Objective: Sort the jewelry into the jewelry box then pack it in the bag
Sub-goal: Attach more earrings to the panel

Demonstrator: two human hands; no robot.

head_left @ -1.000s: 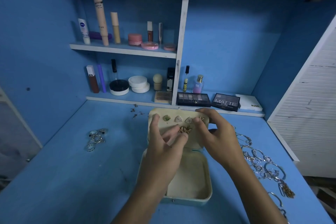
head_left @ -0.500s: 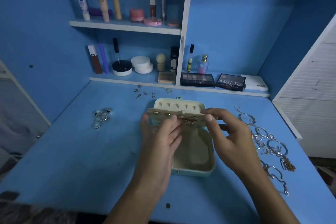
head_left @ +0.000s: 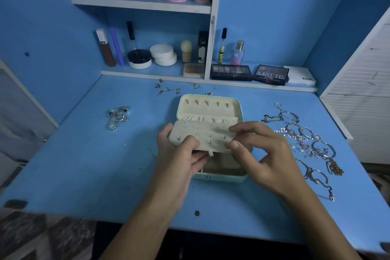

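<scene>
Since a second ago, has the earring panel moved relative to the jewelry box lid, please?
Yes. The earring panel, held by the left hand and right hand, has flipped down off the jewelry box lid toward the person, so its post side now faces up.

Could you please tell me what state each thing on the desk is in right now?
jewelry box: open, lid back.
earring panel: folded down, stud posts facing up.
left hand: gripping the panel's left end.
right hand: pinching the panel's right end.
rings: loose, unsorted.
chains and bracelets: tangled pile, unsorted.
small earrings: scattered.
</scene>
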